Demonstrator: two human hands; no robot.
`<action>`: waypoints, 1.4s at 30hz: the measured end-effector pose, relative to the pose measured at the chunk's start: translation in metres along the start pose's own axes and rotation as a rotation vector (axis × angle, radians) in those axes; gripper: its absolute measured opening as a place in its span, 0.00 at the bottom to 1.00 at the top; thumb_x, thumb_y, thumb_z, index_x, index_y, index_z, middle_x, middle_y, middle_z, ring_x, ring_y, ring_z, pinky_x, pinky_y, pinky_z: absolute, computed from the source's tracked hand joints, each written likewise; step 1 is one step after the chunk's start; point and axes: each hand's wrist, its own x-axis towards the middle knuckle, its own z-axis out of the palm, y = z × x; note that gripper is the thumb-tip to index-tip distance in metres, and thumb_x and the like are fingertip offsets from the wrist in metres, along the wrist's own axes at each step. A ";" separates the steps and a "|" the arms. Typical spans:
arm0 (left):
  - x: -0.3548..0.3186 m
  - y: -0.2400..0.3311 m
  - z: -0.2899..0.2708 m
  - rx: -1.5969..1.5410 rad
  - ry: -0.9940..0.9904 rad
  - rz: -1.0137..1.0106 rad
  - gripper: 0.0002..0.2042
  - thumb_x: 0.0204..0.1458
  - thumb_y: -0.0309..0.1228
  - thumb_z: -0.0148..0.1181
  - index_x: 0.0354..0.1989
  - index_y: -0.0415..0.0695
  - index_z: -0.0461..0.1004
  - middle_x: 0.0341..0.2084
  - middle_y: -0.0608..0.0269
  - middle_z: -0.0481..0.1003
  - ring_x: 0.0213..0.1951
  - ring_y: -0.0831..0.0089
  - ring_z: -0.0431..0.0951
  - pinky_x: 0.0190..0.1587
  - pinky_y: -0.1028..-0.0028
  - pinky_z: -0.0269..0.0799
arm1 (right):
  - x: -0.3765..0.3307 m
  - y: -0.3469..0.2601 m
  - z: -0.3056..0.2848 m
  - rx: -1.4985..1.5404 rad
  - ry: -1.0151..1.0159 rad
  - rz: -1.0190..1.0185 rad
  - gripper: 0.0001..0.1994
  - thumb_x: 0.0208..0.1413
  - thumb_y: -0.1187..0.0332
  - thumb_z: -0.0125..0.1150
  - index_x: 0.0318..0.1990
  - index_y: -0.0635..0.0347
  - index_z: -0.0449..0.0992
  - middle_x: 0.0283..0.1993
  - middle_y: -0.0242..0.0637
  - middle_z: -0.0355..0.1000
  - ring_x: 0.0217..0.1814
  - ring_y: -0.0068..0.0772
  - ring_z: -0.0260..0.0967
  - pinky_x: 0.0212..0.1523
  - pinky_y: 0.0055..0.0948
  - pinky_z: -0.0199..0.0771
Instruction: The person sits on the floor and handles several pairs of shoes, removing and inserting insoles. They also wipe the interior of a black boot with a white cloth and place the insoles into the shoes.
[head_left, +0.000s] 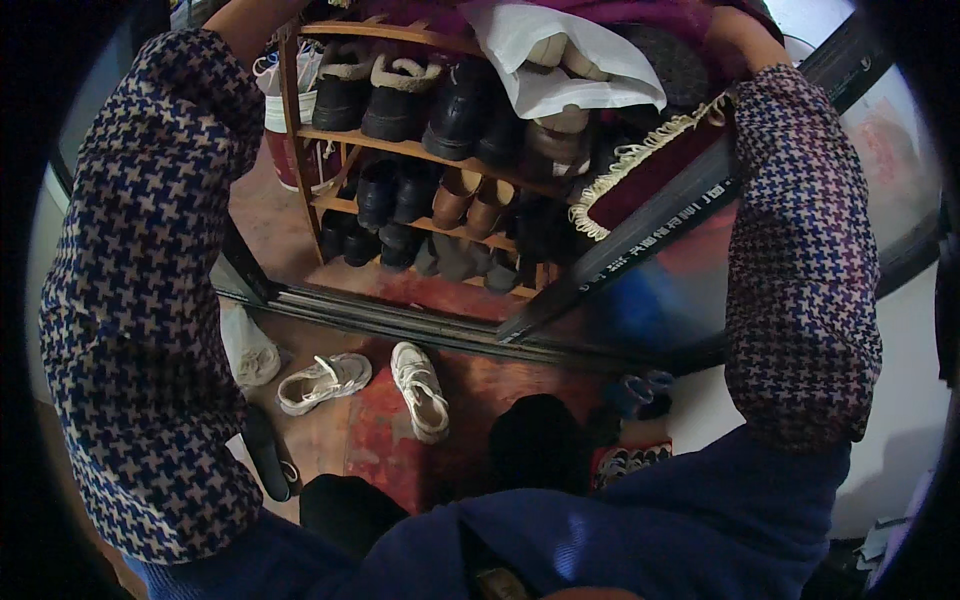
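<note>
Materials and finishes. Far: the shoe rack (293,110) is smooth wood; on it, black leather-look shoes (460,110) carry a low gloss, fleece-lined boots (400,72) show rough pile collars, and brown shoes (455,198) look like smooth leather. The white sheet (600,95) is thin and matt, paper or cloth. Right: maroon cloth (650,190) with coarse looped fringe; smooth, metal-like door frame (640,230). Near: matt woven houndstooth sleeves (150,250); blue knit-like sweater (580,540); patchily worn red floor (380,430).

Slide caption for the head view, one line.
Checked sleeves flank a shoe rack and fringed cloth, with two white shoes on the floor.
</note>
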 end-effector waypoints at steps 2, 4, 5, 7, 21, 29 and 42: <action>0.006 -0.006 0.002 0.056 0.016 -0.005 0.07 0.49 0.28 0.53 0.30 0.36 0.72 0.23 0.52 0.72 0.26 0.64 0.72 0.30 0.66 0.66 | -0.005 -0.006 -0.005 0.004 -0.114 0.041 0.26 0.46 0.50 0.55 0.43 0.66 0.70 0.43 0.46 0.69 0.43 0.40 0.67 0.43 0.35 0.69; 0.007 -0.008 0.000 0.165 0.045 0.034 0.08 0.49 0.29 0.53 0.30 0.36 0.72 0.24 0.52 0.72 0.27 0.63 0.73 0.31 0.66 0.67 | -0.008 -0.017 0.000 0.019 -0.172 0.056 0.30 0.45 0.47 0.57 0.47 0.66 0.69 0.46 0.46 0.68 0.46 0.40 0.67 0.46 0.35 0.69; 0.004 -0.008 -0.003 0.138 0.025 0.017 0.08 0.48 0.29 0.53 0.30 0.35 0.72 0.25 0.52 0.72 0.27 0.63 0.73 0.32 0.66 0.67 | -0.006 -0.027 0.007 0.020 -0.163 0.049 0.33 0.44 0.45 0.58 0.48 0.67 0.68 0.48 0.47 0.68 0.48 0.40 0.67 0.47 0.35 0.69; -0.005 -0.008 -0.009 0.061 -0.007 -0.021 0.08 0.48 0.29 0.53 0.30 0.35 0.72 0.26 0.51 0.73 0.29 0.62 0.74 0.33 0.67 0.67 | -0.009 -0.045 0.021 -0.028 -0.060 0.032 0.35 0.42 0.44 0.60 0.50 0.67 0.68 0.51 0.47 0.67 0.51 0.40 0.67 0.50 0.34 0.68; -0.094 0.058 0.071 0.517 -0.234 0.973 0.29 0.46 0.32 0.55 0.59 0.62 0.55 0.58 0.53 0.54 0.56 0.52 0.56 0.55 0.47 0.52 | -0.016 -0.046 0.010 0.554 0.632 0.326 0.11 0.45 0.69 0.56 0.29 0.73 0.71 0.28 0.46 0.69 0.27 0.39 0.65 0.27 0.36 0.64; -0.055 0.026 0.143 0.673 -0.309 0.755 0.27 0.50 0.40 0.49 0.60 0.51 0.55 0.55 0.62 0.60 0.54 0.62 0.60 0.56 0.54 0.52 | -0.149 -0.129 -0.016 0.841 0.856 0.056 0.17 0.41 0.67 0.63 0.35 0.75 0.72 0.31 0.45 0.73 0.28 0.34 0.70 0.32 0.31 0.71; -0.056 0.024 0.088 0.475 -0.364 0.644 0.22 0.48 0.37 0.52 0.53 0.47 0.63 0.45 0.55 0.70 0.45 0.56 0.69 0.49 0.61 0.63 | -0.261 -0.049 0.030 0.883 0.542 -0.101 0.20 0.46 0.70 0.58 0.49 0.65 0.68 0.50 0.43 0.66 0.52 0.34 0.65 0.50 0.29 0.67</action>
